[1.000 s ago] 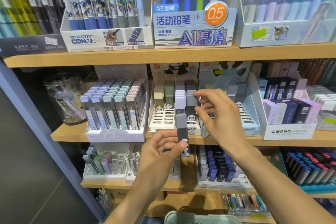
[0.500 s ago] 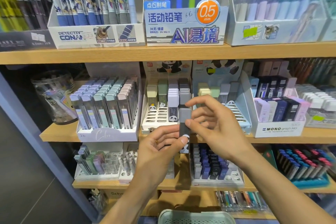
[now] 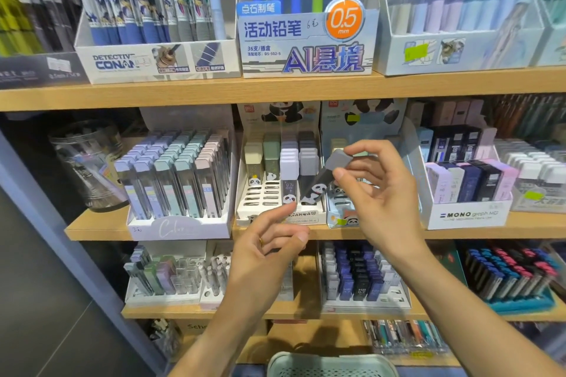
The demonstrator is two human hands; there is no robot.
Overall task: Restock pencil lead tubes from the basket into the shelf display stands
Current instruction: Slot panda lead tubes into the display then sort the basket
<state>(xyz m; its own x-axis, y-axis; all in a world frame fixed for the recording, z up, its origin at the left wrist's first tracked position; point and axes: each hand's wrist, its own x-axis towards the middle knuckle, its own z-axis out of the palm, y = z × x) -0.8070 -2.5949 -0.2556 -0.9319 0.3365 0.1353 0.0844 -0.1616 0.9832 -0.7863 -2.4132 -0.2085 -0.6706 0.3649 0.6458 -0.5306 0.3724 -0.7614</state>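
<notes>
My right hand (image 3: 376, 193) pinches a grey-capped lead tube with a panda print (image 3: 321, 180), tilted with its cap up to the right, in front of the white panda display stand (image 3: 260, 197) on the middle shelf. That stand holds cream, green, lilac and grey tubes at the back, and its front slots are bare. My left hand (image 3: 269, 248) hovers just below the stand's front edge, fingers loosely apart and holding nothing. A rim of the pale green basket (image 3: 330, 360) shows at the bottom edge.
A second panda stand (image 3: 340, 217) sits behind my right hand. A pastel lead stand (image 3: 177, 180) and a clear jar (image 3: 85, 162) stand to the left, a MONO graph box (image 3: 468, 193) to the right. Pen boxes fill the top shelf, more lead stands the lower one.
The tube passed from my left hand to my right. My right hand has lifted it and tilted it toward the stand, while my left hand let go and dropped slightly.
</notes>
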